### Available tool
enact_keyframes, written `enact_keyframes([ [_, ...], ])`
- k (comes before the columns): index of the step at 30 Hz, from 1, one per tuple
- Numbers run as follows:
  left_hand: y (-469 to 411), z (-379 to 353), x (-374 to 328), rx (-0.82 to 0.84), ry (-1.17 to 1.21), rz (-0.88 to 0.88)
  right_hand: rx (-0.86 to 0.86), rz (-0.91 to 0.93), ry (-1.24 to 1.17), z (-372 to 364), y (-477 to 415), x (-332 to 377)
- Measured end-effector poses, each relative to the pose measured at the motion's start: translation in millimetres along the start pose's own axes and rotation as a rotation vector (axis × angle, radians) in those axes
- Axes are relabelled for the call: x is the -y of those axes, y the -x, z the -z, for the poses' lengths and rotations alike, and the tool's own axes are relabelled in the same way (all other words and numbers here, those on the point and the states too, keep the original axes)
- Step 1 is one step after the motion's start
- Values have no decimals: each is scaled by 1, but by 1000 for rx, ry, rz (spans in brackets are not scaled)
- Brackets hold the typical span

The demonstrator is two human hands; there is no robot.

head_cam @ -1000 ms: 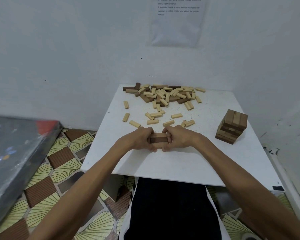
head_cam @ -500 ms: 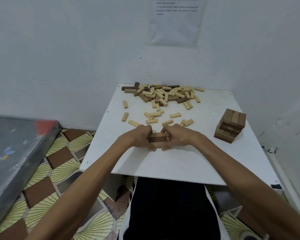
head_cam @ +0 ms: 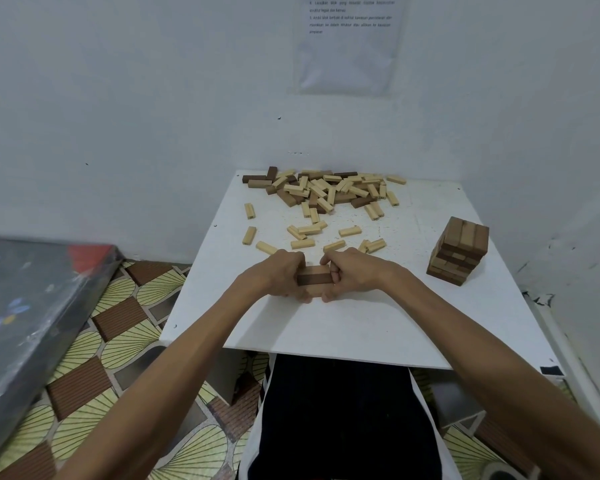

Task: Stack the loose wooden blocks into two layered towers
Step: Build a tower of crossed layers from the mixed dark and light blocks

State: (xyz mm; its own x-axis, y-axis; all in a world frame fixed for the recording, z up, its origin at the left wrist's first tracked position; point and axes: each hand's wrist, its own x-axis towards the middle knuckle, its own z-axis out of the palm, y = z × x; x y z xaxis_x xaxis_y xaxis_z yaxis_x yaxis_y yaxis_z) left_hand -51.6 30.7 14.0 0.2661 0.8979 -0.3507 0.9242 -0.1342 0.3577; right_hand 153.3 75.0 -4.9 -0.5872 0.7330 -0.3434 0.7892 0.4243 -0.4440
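Fingers (head_cam: 332, 276) of both hands curl inward against the ends of a small stack (head_cam: 314, 279) of blocks. The left hand (head_cam: 277, 276) grips one end and the right hand (head_cam: 353, 274) the other, so the stack is squeezed between them, probably to square its layers flush before more go on. It rests on the white table (head_cam: 343, 327), with a darker block showing across its middle; the layer count is hidden by the hands. Just beyond the knuckles lie scattered pale blocks (head_cam: 302, 243), handy for the next layer. Farther past them sits the main heap (head_cam: 326, 192). Well apart, out past the right wrist, stands the taller tower (head_cam: 459, 251), seemingly kept clear of the work.
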Motion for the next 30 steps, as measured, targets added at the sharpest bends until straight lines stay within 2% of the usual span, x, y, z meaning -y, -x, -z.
enact_keyframes([
  [3, 0, 0, 2, 33, 67, 5, 4, 15, 10, 0, 0, 0],
  [7, -1, 5, 5, -47, -47, -32, -69, 47, 21, 4, 5, -3],
  [14, -13, 24, 0, -88, -80, -185, -172, 91, 122, 31, 16, -5],
  [24, -46, 58, -50, -120, -131, -339, -309, -6, 92, 71, 61, -21],
  [30, -68, 74, -92, -145, -189, -496, -368, -78, 114, 97, 91, -42],
])
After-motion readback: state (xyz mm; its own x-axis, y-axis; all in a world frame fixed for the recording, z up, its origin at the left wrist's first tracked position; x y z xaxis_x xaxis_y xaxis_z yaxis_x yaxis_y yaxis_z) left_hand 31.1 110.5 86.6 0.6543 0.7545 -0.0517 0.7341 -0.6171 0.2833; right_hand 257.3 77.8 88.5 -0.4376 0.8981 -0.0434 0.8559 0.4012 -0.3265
